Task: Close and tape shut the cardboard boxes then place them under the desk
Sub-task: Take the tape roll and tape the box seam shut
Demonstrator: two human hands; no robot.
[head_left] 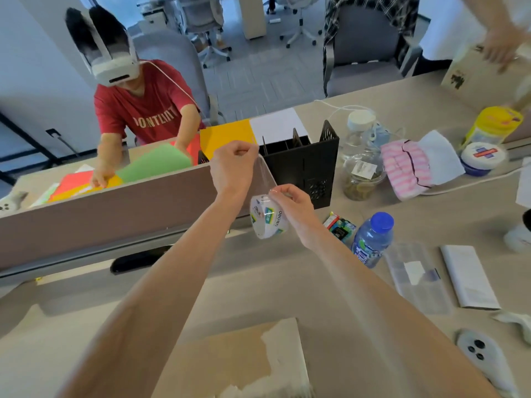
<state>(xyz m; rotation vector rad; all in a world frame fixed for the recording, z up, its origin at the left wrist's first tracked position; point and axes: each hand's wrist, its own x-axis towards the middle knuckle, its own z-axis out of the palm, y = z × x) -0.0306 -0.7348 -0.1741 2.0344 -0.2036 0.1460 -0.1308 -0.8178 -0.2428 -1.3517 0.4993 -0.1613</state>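
Note:
A cardboard box [238, 360] sits at the bottom of the view between my forearms, its top flap torn pale along one edge. Above it, held up in the air, is a roll of clear tape [267, 218] with printed labels. My right hand [290, 202] grips the roll from the right. My left hand [234, 165] pinches the free end of the tape, and a clear strip [265, 173] stretches from it down to the roll.
A black desk organiser [301, 165] stands just behind my hands, by a brown divider [115, 208]. A blue-capped bottle [373, 239], jars, a pink cloth, papers and a white controller [482, 354] lie right. A person in a red shirt [143, 110] sits opposite.

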